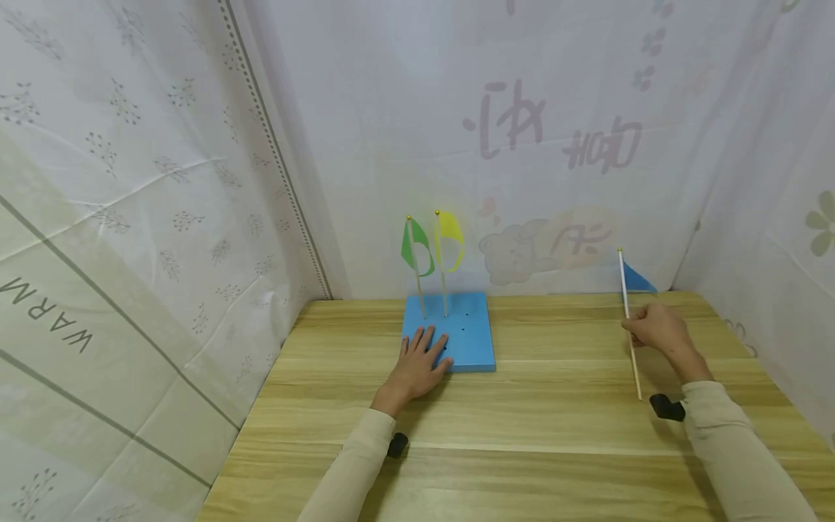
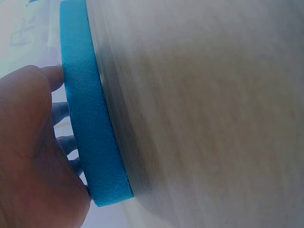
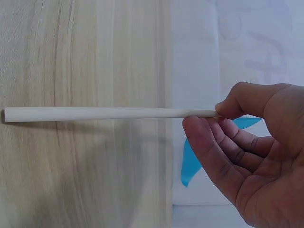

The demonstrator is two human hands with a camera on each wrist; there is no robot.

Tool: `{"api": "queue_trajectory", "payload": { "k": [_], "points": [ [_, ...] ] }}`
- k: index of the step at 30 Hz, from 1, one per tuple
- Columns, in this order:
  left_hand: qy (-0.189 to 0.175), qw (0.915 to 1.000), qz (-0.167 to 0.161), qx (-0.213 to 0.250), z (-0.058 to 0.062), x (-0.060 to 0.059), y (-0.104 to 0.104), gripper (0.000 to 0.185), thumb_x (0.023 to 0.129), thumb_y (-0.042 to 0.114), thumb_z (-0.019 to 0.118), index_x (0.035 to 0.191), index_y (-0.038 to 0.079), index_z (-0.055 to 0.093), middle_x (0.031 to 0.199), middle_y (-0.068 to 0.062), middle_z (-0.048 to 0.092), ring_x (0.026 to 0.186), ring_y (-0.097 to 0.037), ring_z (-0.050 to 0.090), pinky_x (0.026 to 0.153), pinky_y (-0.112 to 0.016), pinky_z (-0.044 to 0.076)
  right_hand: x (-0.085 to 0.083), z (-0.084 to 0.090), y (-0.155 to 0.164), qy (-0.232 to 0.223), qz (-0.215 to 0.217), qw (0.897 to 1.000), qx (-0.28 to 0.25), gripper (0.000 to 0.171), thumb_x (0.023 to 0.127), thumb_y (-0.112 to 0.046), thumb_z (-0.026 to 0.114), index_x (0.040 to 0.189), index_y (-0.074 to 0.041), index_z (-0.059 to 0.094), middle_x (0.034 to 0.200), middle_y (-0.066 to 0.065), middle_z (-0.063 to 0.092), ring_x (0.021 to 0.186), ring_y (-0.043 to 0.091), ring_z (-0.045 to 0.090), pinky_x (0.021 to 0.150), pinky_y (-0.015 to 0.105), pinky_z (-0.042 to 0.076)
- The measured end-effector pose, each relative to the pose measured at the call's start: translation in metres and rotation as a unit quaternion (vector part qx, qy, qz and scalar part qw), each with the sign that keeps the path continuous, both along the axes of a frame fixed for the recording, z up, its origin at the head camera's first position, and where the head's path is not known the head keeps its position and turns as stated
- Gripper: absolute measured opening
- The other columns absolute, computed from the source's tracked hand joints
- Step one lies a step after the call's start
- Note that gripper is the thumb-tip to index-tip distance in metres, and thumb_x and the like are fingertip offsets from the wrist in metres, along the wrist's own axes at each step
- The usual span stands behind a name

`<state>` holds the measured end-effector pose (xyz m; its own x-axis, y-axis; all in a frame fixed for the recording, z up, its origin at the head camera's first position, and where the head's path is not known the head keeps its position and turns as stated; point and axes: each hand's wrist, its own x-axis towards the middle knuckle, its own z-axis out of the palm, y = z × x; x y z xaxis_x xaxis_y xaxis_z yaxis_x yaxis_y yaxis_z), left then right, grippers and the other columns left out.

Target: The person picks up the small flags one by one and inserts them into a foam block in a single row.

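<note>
Blue flag (image 1: 636,278) on a pale stick (image 1: 630,330), held near upright over the right side of the wooden table (image 1: 561,420), lower tip close to the tabletop, pennant at the top toward the back curtain (image 1: 391,109)

Right hand (image 1: 659,330): pinches the stick between thumb and forefinger about halfway up; remaining fingers (image 3: 237,137) loosely curled beneath, not on the stick. Wrist view: stick (image 3: 109,113) runs bare from the pinch to its cut end, blue cloth (image 3: 194,156) showing behind the palm (image 3: 266,156)

Left hand (image 1: 420,355): flat, fingers straight and slightly spread, pressing on the near left part of the blue foam block (image 1: 459,330); holds nothing. Wrist view: hand (image 2: 33,156) laid against the block's top face, block edge (image 2: 90,118) seated on the table

Block: centre of table, toward the back, well apart from the blue flag. Small holes dotted over the top. Two flags planted upright in the back left corner, side by side: green flag (image 1: 417,246) to the left, yellow flag (image 1: 451,239) just beside it on the right

Sleeves (image 1: 352,471): beige, both arms
</note>
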<state>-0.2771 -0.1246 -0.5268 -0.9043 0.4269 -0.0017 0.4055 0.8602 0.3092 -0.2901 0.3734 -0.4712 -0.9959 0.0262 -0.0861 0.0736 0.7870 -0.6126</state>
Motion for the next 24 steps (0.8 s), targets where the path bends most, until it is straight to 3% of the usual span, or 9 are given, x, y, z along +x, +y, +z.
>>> {"api": "queue_trajectory", "payload": {
  "k": [9,19,24],
  "points": [
    [0.009,0.9999,0.000,0.007,0.000,0.000,0.000,0.062,0.115,0.045,0.045,0.169,0.016,0.036,0.178,-0.019,0.019,0.166,-0.044,0.013,0.132,-0.068,0.012,-0.001,0.005,-0.013,0.047,-0.012,0.999,0.005,0.041,0.102,-0.027,0.063,0.111,0.013,0.069,0.084,0.016,0.080,0.070,0.023,0.079,0.077,0.054,0.062],
    [0.005,1.0000,-0.003,-0.001,-0.002,-0.001,0.000,0.063,0.115,0.046,0.044,0.169,0.017,0.034,0.178,-0.020,0.017,0.166,-0.044,0.012,0.132,-0.068,0.010,-0.002,0.009,-0.026,0.085,-0.017,0.996,-0.004,0.033,0.101,-0.022,0.064,0.106,0.011,0.068,0.081,0.016,0.078,0.070,0.028,0.079,0.058,0.035,0.057],
    [0.002,1.0000,0.003,-0.007,-0.006,-0.003,-0.001,0.064,0.115,0.051,0.040,0.171,0.020,0.031,0.180,-0.016,0.014,0.167,-0.040,0.008,0.133,-0.066,0.009,-0.003,0.012,-0.034,0.104,-0.018,0.994,-0.007,0.028,0.099,-0.020,0.062,0.103,0.007,0.067,0.082,0.015,0.078,0.070,0.028,0.079,0.057,0.032,0.054]
  ]
}}
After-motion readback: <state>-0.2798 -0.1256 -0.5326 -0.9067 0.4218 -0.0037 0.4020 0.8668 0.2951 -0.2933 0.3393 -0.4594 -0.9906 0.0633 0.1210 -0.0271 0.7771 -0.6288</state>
